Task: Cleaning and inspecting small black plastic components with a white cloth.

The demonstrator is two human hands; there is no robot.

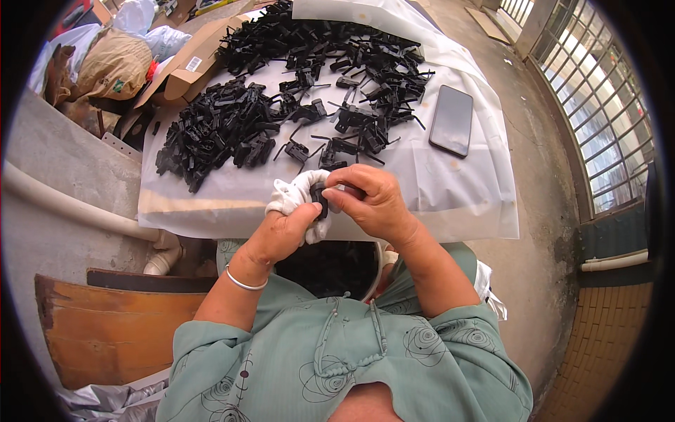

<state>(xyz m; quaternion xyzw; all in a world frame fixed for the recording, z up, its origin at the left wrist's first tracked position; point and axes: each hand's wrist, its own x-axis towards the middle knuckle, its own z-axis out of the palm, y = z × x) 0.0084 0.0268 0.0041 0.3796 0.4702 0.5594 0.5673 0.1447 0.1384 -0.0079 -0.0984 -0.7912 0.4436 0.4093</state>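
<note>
Just in front of the table's near edge, my left hand is closed on a small black plastic part, its thumb pressing on the part's front. White cloth covers the fingers of that hand behind the part; whether it is a glove or a loose rag I cannot tell. My right hand is closed in a pinch, fingertips against the part's right side. Anything small between those fingertips is hidden. Beyond my hands, a loose black part with thin arms lies nearest on the table.
Many similar black parts form a heap at the left of the plastic-covered table and a spread toward its far side. A phone lies at the right. Below my hands stands a round container with dark contents. A cardboard box borders the left.
</note>
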